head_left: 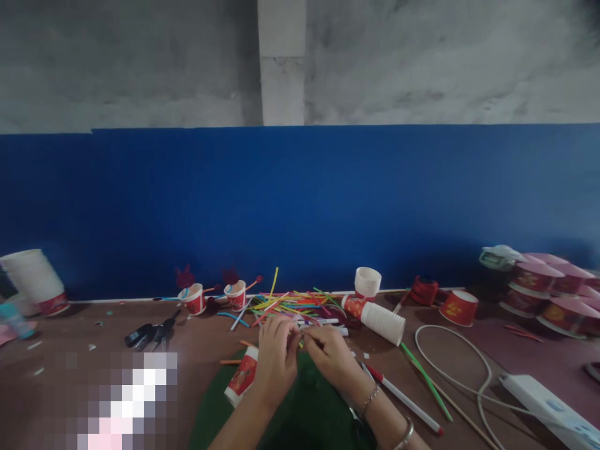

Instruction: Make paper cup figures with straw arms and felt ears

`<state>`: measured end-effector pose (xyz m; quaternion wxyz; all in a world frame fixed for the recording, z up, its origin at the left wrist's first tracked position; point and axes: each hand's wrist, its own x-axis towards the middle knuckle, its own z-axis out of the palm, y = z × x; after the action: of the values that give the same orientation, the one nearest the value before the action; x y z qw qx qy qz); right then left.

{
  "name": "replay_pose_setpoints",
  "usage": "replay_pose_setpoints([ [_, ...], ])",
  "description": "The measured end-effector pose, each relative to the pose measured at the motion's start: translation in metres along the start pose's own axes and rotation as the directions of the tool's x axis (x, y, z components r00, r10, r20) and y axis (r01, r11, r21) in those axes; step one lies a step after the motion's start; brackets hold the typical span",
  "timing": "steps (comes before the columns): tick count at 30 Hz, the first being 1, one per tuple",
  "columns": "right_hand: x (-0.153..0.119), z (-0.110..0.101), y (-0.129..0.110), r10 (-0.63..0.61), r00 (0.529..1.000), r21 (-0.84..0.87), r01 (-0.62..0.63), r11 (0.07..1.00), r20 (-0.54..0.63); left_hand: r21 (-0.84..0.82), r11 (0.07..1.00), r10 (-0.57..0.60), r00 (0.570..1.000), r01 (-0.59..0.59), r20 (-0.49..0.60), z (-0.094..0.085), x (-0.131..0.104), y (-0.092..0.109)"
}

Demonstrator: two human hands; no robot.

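Note:
My left hand (277,353) and my right hand (329,351) meet at the middle of the table, fingers pinched together. What they pinch is too small and too covered by the fingers to make out. A red and white paper cup (244,375) lies tilted on its side beside my left wrist, with orange straws (230,362) by it. Just beyond my fingers spreads a heap of coloured straws (285,305). Under my hands is a dark green surface (304,400).
A nested stack of paper cups (382,322) lies at right, near a red-capped white pen (407,400), a looped cable (490,375) and a power strip (548,403). Pink-topped cups (539,275) stand far right. Left are decorated cups (193,300) and keys (150,336). A blue wall (300,206) rises behind.

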<state>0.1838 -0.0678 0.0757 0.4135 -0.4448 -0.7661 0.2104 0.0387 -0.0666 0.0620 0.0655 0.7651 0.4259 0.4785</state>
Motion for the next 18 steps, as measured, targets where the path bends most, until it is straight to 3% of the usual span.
replay_pose_setpoints([
  [5,0.001,0.006,-0.001,0.127,0.992,0.268,-0.128,0.955,0.020,0.005,0.998,0.069,0.997,-0.068,-0.037,-0.001,-0.002,0.005],
  [9,0.003,0.014,0.003,0.221,0.975,0.184,-0.220,0.958,0.018,-0.078,0.993,0.082,0.993,-0.088,-0.084,-0.003,-0.001,0.007],
  [12,0.005,0.011,0.013,0.266,0.964,-0.015,-0.266,0.964,-0.001,-0.297,0.953,-0.114,0.975,0.053,-0.193,-0.011,0.006,0.004],
  [14,0.004,0.005,0.021,0.291,0.957,-0.217,-0.285,0.934,-0.002,-0.455,0.861,-0.351,0.912,0.225,-0.213,-0.019,0.014,-0.001],
  [16,0.001,-0.001,0.028,0.326,0.945,-0.440,-0.289,0.850,0.010,-0.553,0.747,-0.516,0.847,0.369,-0.132,-0.027,0.021,-0.006],
  [18,-0.003,-0.003,0.031,0.390,0.921,-0.653,-0.284,0.702,0.019,-0.614,0.644,-0.593,0.805,0.457,-0.023,-0.032,0.026,-0.010],
])
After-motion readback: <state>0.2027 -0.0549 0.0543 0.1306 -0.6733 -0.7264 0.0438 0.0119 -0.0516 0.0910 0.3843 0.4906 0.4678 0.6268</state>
